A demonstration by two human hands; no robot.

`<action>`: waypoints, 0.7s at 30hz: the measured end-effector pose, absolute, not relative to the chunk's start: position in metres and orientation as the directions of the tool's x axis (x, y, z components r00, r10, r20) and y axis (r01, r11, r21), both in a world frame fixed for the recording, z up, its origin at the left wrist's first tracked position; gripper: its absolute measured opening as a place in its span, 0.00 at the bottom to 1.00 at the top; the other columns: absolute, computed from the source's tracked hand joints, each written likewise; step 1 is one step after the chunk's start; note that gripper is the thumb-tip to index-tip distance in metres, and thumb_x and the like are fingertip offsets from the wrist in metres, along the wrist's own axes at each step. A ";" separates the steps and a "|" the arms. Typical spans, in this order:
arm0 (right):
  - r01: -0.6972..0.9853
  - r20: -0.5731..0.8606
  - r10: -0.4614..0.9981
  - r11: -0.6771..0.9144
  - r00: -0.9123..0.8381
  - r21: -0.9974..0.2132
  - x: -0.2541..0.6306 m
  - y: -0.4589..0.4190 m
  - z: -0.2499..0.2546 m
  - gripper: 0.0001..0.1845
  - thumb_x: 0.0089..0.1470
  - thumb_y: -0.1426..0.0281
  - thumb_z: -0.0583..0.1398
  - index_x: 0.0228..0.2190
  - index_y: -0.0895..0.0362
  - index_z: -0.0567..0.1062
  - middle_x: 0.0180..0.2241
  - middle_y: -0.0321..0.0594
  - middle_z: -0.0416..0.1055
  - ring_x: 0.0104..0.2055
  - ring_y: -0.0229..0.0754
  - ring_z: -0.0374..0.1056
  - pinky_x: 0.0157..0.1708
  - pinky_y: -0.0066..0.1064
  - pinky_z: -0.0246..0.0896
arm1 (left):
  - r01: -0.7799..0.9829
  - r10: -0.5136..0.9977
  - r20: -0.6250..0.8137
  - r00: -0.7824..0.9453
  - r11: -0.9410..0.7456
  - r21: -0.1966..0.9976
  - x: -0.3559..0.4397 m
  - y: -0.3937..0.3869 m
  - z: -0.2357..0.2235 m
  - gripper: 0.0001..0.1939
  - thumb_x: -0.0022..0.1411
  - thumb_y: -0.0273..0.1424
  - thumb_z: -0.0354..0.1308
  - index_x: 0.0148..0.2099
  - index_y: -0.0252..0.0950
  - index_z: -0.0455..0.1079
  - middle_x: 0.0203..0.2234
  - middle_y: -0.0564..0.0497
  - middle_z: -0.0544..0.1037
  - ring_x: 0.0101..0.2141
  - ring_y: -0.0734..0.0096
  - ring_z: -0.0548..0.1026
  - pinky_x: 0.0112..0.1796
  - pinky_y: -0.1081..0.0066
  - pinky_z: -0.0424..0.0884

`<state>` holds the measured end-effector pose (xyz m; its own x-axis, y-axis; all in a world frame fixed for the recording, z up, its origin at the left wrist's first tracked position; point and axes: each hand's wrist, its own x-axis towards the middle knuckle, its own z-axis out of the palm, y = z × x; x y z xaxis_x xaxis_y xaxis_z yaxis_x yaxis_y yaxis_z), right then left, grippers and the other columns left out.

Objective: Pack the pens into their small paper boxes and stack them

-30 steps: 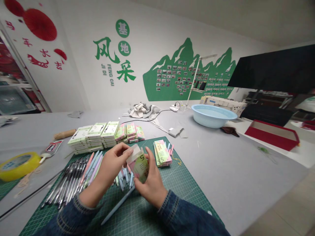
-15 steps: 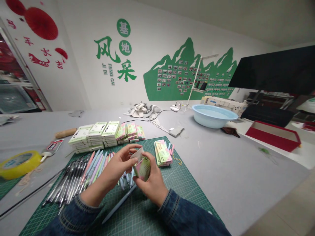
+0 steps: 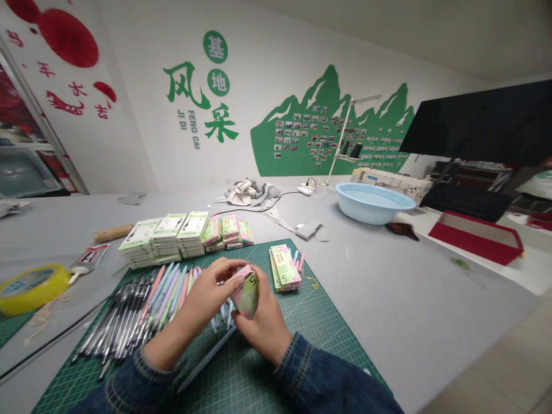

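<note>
Over the green cutting mat [image 3: 310, 328], a small pink and green carton [image 3: 246, 299] printed with a 5 is between my two hands. My right hand [image 3: 266, 322] grips it from the right, thumb low and fingers behind. At its top end are the closed fingers and thumb of my left hand [image 3: 211, 290], pressing the pink flap. Below lies one blue pen [image 3: 207, 359] on the mat. Pastel pens [image 3: 170, 287] and clear, dark-tipped pens [image 3: 118, 316] are spread left of my hands. Similar cartons [image 3: 285, 268] sit to the right.
White boxes [image 3: 191, 229] stand in stacks behind the pens, beside more pink-green cartons [image 3: 230, 228]. Yellow tape [image 3: 34, 287] and a glue tube [image 3: 89, 260] lie left. Farther back are cloth scraps [image 3: 250, 192], a blue basin [image 3: 373, 207] and a red box [image 3: 474, 238].
The pale flap that stood up from the carton's top is folded down, and the top now shows pink. My left fingers have closed over that end.
</note>
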<state>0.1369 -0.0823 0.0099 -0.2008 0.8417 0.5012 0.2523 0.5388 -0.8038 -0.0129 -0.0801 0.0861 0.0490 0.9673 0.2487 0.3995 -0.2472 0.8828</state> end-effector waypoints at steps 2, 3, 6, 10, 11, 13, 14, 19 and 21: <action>0.250 0.534 0.819 0.572 -0.209 -0.781 0.136 -0.082 0.009 0.49 0.41 0.80 0.64 0.63 0.53 0.55 0.58 0.45 0.66 0.59 0.50 0.65 0.61 0.42 0.61 | 0.389 0.968 0.243 0.058 -0.246 0.888 -0.012 -0.080 0.085 0.16 0.59 0.38 0.61 0.47 0.39 0.79 0.37 0.48 0.78 0.39 0.62 0.75 0.40 0.66 0.70; 0.249 0.546 0.810 0.585 -0.212 -0.772 0.136 -0.081 0.009 0.48 0.42 0.80 0.64 0.63 0.53 0.56 0.58 0.45 0.66 0.60 0.49 0.65 0.61 0.41 0.60 | 0.401 0.966 0.254 0.052 -0.253 0.880 -0.011 -0.080 0.085 0.14 0.60 0.38 0.60 0.45 0.39 0.80 0.37 0.48 0.79 0.39 0.61 0.75 0.40 0.66 0.70; 0.248 0.562 0.797 0.604 -0.222 -0.758 0.135 -0.081 0.008 0.46 0.42 0.81 0.63 0.62 0.54 0.57 0.58 0.46 0.65 0.61 0.49 0.64 0.62 0.41 0.59 | 0.528 0.932 0.363 0.015 -0.316 0.789 -0.005 -0.085 0.087 0.12 0.62 0.38 0.58 0.42 0.41 0.81 0.34 0.49 0.78 0.37 0.62 0.75 0.38 0.67 0.69; 0.238 0.559 0.796 0.604 -0.233 -0.761 0.134 -0.082 0.010 0.45 0.43 0.81 0.62 0.62 0.56 0.56 0.57 0.48 0.66 0.60 0.48 0.64 0.61 0.41 0.61 | 0.689 0.861 0.509 0.011 -0.376 0.620 0.005 -0.090 0.084 0.12 0.66 0.36 0.56 0.43 0.43 0.81 0.31 0.50 0.74 0.35 0.64 0.74 0.38 0.67 0.69; 0.239 0.558 0.797 0.603 -0.230 -0.761 0.134 -0.082 0.010 0.44 0.44 0.81 0.62 0.62 0.57 0.56 0.57 0.48 0.66 0.59 0.49 0.65 0.61 0.41 0.61 | 0.708 0.852 0.523 0.021 -0.382 0.594 0.007 -0.091 0.082 0.13 0.67 0.36 0.55 0.45 0.42 0.81 0.31 0.50 0.73 0.34 0.65 0.74 0.38 0.67 0.69; 0.242 0.562 0.798 0.601 -0.215 -0.761 0.134 -0.082 0.009 0.42 0.46 0.80 0.62 0.62 0.58 0.57 0.56 0.50 0.66 0.59 0.50 0.65 0.61 0.42 0.61 | 0.726 0.841 0.538 0.064 -0.409 0.553 0.010 -0.093 0.078 0.14 0.69 0.35 0.53 0.47 0.42 0.80 0.32 0.50 0.72 0.35 0.64 0.73 0.39 0.66 0.69; 0.241 0.568 0.796 0.604 -0.208 -0.759 0.134 -0.082 0.009 0.40 0.48 0.79 0.61 0.62 0.58 0.57 0.56 0.51 0.66 0.59 0.50 0.65 0.61 0.42 0.61 | 0.728 0.832 0.548 0.091 -0.431 0.533 0.011 -0.094 0.075 0.15 0.69 0.35 0.52 0.49 0.42 0.79 0.32 0.49 0.72 0.36 0.64 0.73 0.40 0.65 0.69; 0.238 0.589 0.783 0.623 -0.203 -0.745 0.133 -0.079 0.005 0.35 0.54 0.77 0.60 0.61 0.58 0.57 0.56 0.51 0.65 0.59 0.48 0.65 0.61 0.41 0.61 | 0.746 0.800 0.587 0.125 -0.466 0.476 0.009 -0.099 0.065 0.18 0.67 0.32 0.53 0.56 0.43 0.75 0.38 0.46 0.73 0.40 0.59 0.71 0.45 0.58 0.69; 0.252 0.567 0.800 0.600 -0.196 -0.759 0.133 -0.078 0.004 0.36 0.53 0.77 0.61 0.62 0.57 0.57 0.56 0.50 0.66 0.58 0.48 0.65 0.60 0.41 0.62 | 0.750 0.827 0.557 0.080 -0.418 0.513 0.004 -0.097 0.063 0.18 0.66 0.33 0.54 0.55 0.44 0.76 0.40 0.45 0.73 0.41 0.58 0.72 0.45 0.57 0.69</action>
